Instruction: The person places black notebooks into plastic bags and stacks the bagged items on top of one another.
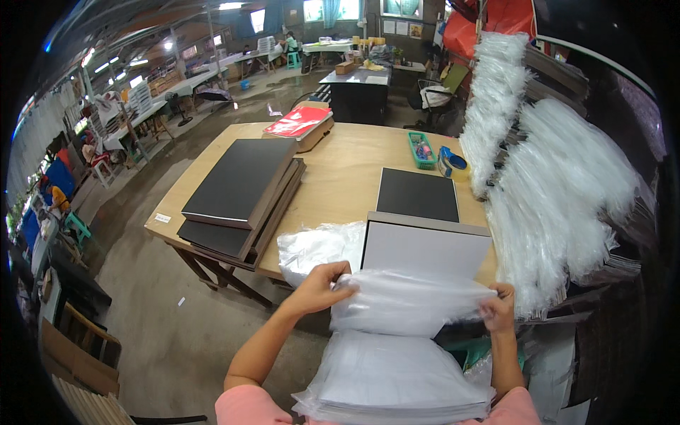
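Between my two hands a clear plastic bag (411,301) is stretched sideways. My left hand (324,287) pinches its left corner and my right hand (499,307) grips the right one. Just beyond lies a grey panel (425,249) with a dark edge; the bag's far edge overlaps its near side, and I cannot tell whether the panel is inside. A black board (418,194) lies past it. Nearest my body is a thick pile of flat plastic bags (397,375). Left of the panel, a crumpled plastic sheet (319,249) hangs partly over the table edge.
Black panels (241,180) are stacked on the wooden table's (347,149) left side. Behind them sits a red-topped pile (299,122). A green basket (422,151) and tape dispenser (453,164) stand at the far right. Plastic-wrapped stacks (567,184) crowd the right side.
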Motion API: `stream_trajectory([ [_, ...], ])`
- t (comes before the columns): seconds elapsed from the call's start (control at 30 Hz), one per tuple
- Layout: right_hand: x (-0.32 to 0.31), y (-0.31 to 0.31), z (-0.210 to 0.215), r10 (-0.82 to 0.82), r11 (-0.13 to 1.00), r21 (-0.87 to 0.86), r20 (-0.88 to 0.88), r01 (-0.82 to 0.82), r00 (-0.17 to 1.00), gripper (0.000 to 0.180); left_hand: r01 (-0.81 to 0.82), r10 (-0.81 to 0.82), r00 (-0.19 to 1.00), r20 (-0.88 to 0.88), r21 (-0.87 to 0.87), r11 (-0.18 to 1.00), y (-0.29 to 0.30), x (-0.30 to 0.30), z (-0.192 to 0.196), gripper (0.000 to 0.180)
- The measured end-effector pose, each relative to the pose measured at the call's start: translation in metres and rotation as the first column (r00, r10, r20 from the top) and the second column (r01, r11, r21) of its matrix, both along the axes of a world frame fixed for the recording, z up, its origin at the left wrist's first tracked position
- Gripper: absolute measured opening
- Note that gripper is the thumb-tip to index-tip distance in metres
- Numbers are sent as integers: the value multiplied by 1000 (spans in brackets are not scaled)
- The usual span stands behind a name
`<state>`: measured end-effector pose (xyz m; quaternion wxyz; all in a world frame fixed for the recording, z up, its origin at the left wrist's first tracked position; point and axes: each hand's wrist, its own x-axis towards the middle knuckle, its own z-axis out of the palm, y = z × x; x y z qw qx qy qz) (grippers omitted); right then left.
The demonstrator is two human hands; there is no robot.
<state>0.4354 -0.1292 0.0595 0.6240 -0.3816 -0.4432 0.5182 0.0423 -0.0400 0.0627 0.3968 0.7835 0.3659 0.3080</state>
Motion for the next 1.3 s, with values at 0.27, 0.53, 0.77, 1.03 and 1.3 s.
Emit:
stream_trajectory([
  [0.27,-14,45,44,-721,693,586,564,419,403,16,-289,515,853,-92,737,611,-1,56,56,45],
  [0.53,-11,-7,77,-426,904,277,644,325,636,3,134,-46,979,200,-451,883,6,26,60,20],
  [0.77,19,-25,24,158,954,-254,-36,-162,987,17,332,29,917,399,-799,501,5,12,6,18],
  [1.03,33,-57,-134,137,872,-478,19,-111,990,14,494,262,829,494,-867,69,-17,-26,-230,14],
  [1.3,20,-23,-268,149,759,-642,338,112,929,15,-646,849,528,14,-642,412,-35,-55,-246,21],
])
